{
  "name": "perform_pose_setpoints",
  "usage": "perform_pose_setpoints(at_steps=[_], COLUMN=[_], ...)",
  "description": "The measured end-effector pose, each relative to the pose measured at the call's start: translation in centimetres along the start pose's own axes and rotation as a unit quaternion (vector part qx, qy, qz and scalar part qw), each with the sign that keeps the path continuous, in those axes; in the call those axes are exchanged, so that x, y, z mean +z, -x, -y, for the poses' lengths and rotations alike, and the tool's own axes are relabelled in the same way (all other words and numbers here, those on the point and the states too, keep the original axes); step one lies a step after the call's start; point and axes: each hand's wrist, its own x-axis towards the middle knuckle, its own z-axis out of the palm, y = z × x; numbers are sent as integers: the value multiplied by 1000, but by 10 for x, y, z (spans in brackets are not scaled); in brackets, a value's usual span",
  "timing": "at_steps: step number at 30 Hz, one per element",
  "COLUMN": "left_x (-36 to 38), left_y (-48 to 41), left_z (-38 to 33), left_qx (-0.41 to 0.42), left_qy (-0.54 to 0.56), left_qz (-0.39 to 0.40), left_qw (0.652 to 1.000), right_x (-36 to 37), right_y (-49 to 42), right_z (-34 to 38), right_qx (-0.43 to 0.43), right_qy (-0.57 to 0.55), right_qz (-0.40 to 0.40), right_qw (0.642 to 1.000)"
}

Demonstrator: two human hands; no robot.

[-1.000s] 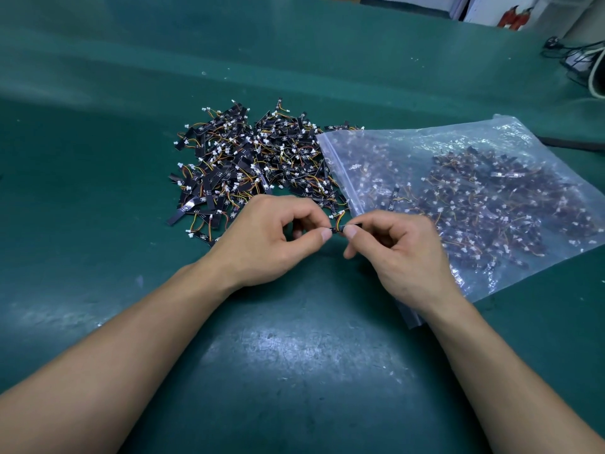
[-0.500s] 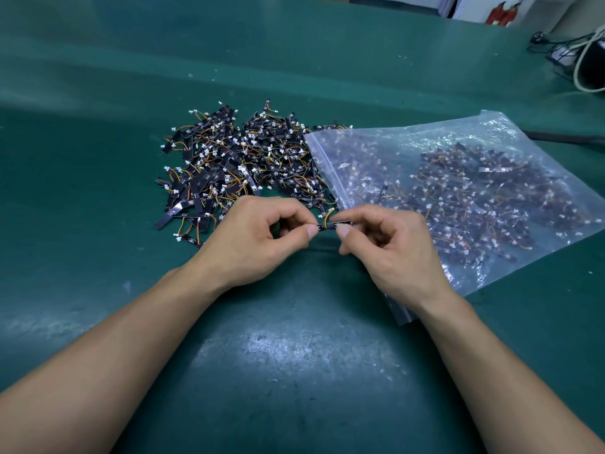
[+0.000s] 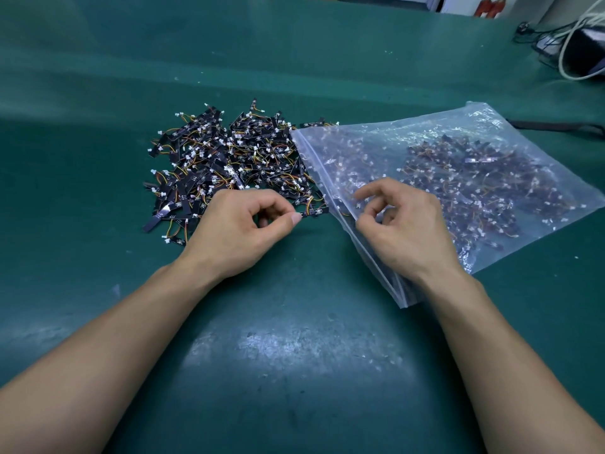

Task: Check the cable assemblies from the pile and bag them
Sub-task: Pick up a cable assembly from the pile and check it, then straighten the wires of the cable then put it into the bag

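A pile of cable assemblies (image 3: pixel 229 165), black strips with orange-yellow wires and white plugs, lies on the green mat. My left hand (image 3: pixel 242 231) pinches one cable assembly (image 3: pixel 315 212) by its end between thumb and forefinger, just in front of the pile. To the right lies a clear zip bag (image 3: pixel 458 136) holding many assemblies, its mouth facing the pile. My right hand (image 3: pixel 402 224) rests on the bag's mouth edge with fingers loosely curled and nothing plainly held.
The green mat (image 3: pixel 294 355) covers the whole table. Cables and a dark device (image 3: pixel 582 47) sit at the far right corner. A black strap (image 3: pixel 556 126) lies behind the bag.
My right hand has let go of the assembly and moved right onto the bag's mouth. My left hand still holds the assembly by one end.
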Motion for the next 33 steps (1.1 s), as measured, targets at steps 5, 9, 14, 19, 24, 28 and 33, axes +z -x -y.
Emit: perform_pose_setpoints(at_steps=[5, 9, 14, 19, 24, 28, 33], left_x=[5, 16, 52, 99, 90, 52, 11], left_y=[-8, -24, -47, -57, -45, -26, -12], left_z=[-7, -23, -51, -65, -55, -38, -10], left_qx=[-17, 16, 53, -59, -29, 23, 0], left_qy=[-33, -93, -169, -226, -206, -170, -196], left_qz=[19, 44, 83, 46, 14, 5, -69], left_qw=[999, 995, 981, 971, 978, 985, 978], right_x=[-5, -6, -6, -5, -2, 2, 9], right_y=[-1, -1, 3, 4, 5, 8, 8], right_z=[4, 8, 11, 13, 16, 17, 13], right_qx=[5, -10, -48, -77, -58, -24, 3], right_qy=[-15, -39, -53, -72, -53, 15, 100], right_qz=[-56, -112, -130, -156, -134, -67, 40], right_qw=[998, 993, 989, 982, 988, 997, 994])
